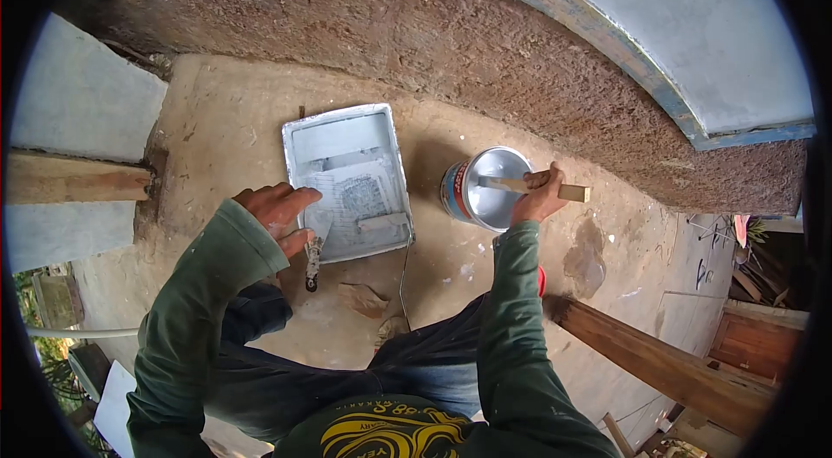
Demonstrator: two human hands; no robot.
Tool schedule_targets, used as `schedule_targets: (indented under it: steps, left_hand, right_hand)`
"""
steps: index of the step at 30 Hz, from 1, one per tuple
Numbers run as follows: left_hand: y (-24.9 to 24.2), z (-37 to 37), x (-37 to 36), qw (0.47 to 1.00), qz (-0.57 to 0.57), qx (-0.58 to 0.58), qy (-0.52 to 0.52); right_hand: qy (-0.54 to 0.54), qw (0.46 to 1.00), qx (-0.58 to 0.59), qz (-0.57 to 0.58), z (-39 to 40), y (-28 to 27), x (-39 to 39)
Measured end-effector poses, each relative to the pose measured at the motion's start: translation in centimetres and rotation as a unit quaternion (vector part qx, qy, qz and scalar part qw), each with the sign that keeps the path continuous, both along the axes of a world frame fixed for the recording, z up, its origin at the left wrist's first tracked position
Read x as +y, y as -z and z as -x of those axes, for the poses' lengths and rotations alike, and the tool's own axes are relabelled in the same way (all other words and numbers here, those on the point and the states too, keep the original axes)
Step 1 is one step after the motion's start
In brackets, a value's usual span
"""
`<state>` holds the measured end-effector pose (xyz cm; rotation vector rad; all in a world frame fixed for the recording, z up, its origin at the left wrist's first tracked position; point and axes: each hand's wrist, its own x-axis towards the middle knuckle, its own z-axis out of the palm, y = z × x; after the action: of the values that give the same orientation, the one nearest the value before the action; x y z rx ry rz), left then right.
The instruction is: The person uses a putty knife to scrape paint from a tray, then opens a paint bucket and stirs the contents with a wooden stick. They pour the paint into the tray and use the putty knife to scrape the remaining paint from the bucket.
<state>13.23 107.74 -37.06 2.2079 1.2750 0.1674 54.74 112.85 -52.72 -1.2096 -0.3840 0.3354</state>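
Note:
My right hand (542, 194) grips a flat wooden stick (511, 185) that reaches into an open paint can (457, 191). Pale grey paint (494, 207) shows inside the can. My left hand (276, 208) is over the left edge of a paint tray (397, 146), its thumb and fingers apart. Close to that thumb, a putty knife (313, 264) with a paint-crusted handle leans over the tray's edge. In the tray, a small paint roller (383, 221) lies at the lower right, its wire handle hanging over the rim. Grey-white paint coats the tray.
A rough brown wall base (364, 16) runs behind the tray and can. Wooden posts stand at left (78, 178) and lower right (667, 363). A flat brown scrap (362, 300) lies near my feet on the paint-spotted concrete floor (225, 111).

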Motion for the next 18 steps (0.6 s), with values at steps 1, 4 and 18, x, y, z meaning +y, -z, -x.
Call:
schedule_targets:
  steps: [1, 4, 18]
  left_hand:
    - [0.1, -0.1, 0.3, 1.000, 0.001, 0.003, 0.006]
    - [-0.7, -0.8, 0.7, 1.000, 0.008, 0.019, 0.008]
    - [0.2, 2.4, -1.0, 0.993, -0.004, 0.116, 0.027]
  right_hand:
    - [-0.049, 0.998, 0.028, 0.015, 0.3, -0.2, -1.3]
    - [-0.091, 0.994, 0.037, 0.051, -0.5, -0.7, -2.5]
    - [-0.090, 0.995, 0.039, 0.023, -0.9, 0.0, -1.8]
